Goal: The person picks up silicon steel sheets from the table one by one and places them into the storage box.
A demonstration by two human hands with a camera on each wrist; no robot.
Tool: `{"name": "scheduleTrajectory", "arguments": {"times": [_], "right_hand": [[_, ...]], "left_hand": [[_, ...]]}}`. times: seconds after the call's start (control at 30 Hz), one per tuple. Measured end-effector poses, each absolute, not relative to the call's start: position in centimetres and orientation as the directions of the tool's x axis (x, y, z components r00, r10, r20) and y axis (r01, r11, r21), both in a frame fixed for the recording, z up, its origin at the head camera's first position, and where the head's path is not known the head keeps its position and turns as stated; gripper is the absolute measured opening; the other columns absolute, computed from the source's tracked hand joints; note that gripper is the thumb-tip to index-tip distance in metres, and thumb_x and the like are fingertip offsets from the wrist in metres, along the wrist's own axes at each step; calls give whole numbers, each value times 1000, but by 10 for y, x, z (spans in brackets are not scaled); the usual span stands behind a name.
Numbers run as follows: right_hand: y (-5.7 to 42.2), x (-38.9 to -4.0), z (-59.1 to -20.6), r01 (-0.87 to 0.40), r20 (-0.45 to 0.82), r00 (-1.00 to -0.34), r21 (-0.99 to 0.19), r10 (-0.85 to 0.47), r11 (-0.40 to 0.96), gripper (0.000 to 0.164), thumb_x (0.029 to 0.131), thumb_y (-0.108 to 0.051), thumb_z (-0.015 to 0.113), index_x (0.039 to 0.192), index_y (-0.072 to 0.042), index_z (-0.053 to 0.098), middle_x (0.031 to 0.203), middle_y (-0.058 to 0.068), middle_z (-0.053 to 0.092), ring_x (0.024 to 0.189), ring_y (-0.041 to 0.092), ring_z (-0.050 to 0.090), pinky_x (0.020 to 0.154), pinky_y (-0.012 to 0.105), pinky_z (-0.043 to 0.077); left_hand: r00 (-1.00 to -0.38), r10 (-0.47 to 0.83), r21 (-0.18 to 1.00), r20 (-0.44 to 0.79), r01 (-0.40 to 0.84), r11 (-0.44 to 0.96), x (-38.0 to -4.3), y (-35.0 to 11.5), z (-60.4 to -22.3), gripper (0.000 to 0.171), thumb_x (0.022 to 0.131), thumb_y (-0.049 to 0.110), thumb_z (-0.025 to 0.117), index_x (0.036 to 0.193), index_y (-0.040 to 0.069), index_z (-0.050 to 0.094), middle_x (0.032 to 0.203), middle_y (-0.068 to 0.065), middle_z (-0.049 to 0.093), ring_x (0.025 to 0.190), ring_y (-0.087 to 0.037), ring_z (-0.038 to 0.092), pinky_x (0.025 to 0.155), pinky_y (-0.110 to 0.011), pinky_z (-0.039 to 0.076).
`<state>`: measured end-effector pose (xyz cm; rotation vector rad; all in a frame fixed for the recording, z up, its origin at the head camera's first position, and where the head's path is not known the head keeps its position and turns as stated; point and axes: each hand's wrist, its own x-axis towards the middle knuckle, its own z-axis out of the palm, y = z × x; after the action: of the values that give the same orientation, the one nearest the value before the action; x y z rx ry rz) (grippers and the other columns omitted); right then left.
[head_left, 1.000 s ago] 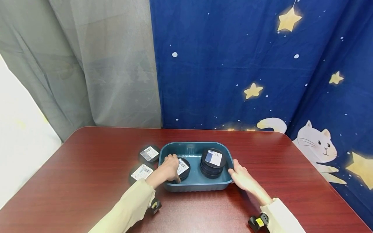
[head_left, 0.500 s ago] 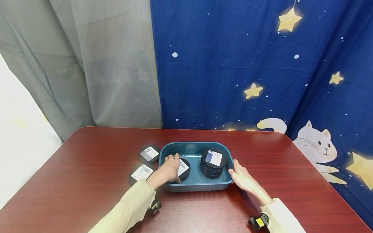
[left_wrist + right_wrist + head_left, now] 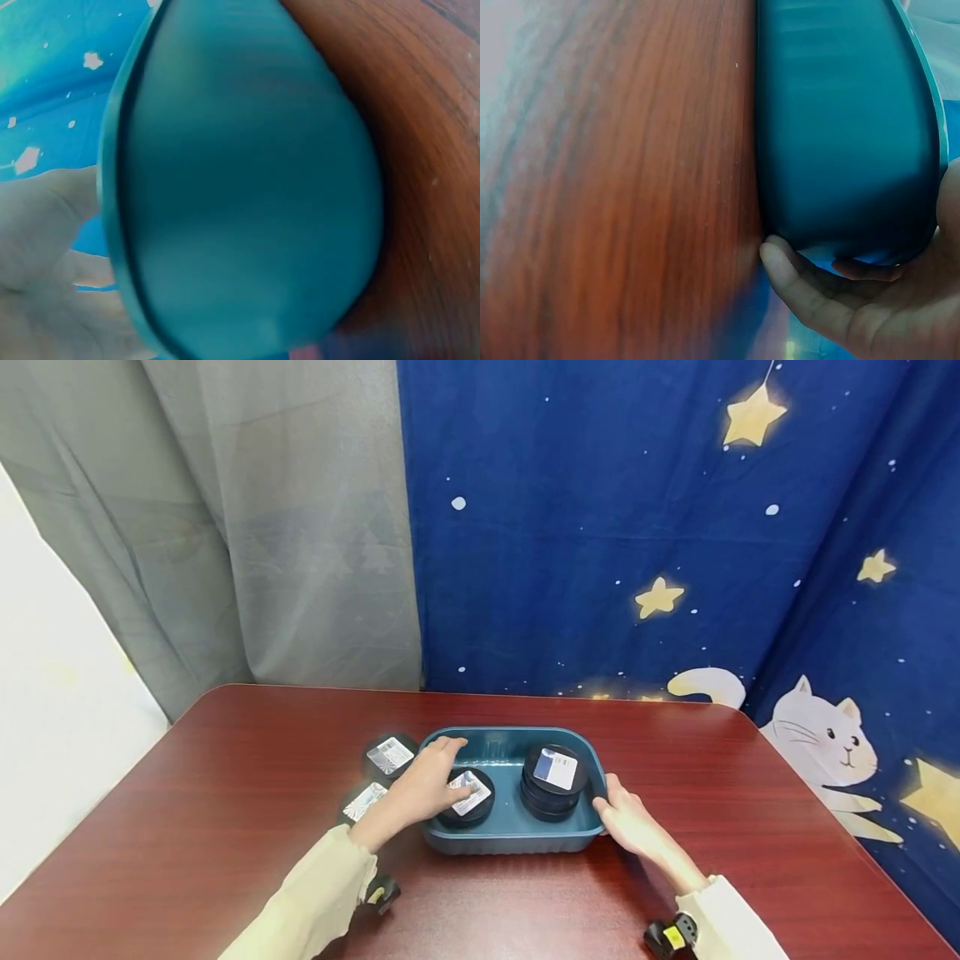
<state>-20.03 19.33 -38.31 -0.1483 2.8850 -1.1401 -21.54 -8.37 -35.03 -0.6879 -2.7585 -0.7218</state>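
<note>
A teal plastic basin (image 3: 510, 843) stands on the table, holding a stack of black round containers (image 3: 555, 777) at its right. Another labelled black round container (image 3: 467, 814) sits at the basin's left. Above that one is my left hand (image 3: 427, 783), fingers spread and holding nothing; in the left wrist view the hand (image 3: 37, 262) shows past the basin's rim. My right hand (image 3: 630, 825) grips the basin's right end, thumb at the rim. Seen from the right wrist, fingers (image 3: 810, 300) curl against the end's outer wall.
Two more black round containers with white labels, a farther one (image 3: 389, 755) and a nearer one (image 3: 366, 798), lie on the table left of the basin. The reddish-brown table (image 3: 225, 827) ends at a back edge before grey and blue curtains (image 3: 525, 527).
My left hand has let go of the left container, opened its fingers and risen a little up and left. The right hand stays on the basin. The head view has shifted slightly.
</note>
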Motion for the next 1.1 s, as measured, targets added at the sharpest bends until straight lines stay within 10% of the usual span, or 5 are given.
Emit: {"name": "scheduleTrajectory", "arguments": {"times": [0.4, 1.1], "right_hand": [[193, -200, -384, -88, 19, -995, -681, -103, 727, 20, 85, -6, 40, 102, 4, 41, 76, 10, 53, 61, 14, 55, 58, 27, 47], [193, -199, -383, -77, 12, -995, -693, -96, 717, 22, 85, -6, 41, 105, 5, 40, 74, 9, 50, 61, 15, 54, 57, 27, 47]], "left_hand": [[-777, 215, 503, 592, 564, 654, -217, -130, -345, 38, 74, 9, 68, 108, -2, 55, 96, -14, 62, 86, -25, 59, 73, -37, 51], [-907, 186, 481, 377, 363, 798, -207, -202, -373, 52, 77, 21, 65, 113, -13, 48, 106, -27, 57, 100, -39, 54, 84, -49, 43]]}}
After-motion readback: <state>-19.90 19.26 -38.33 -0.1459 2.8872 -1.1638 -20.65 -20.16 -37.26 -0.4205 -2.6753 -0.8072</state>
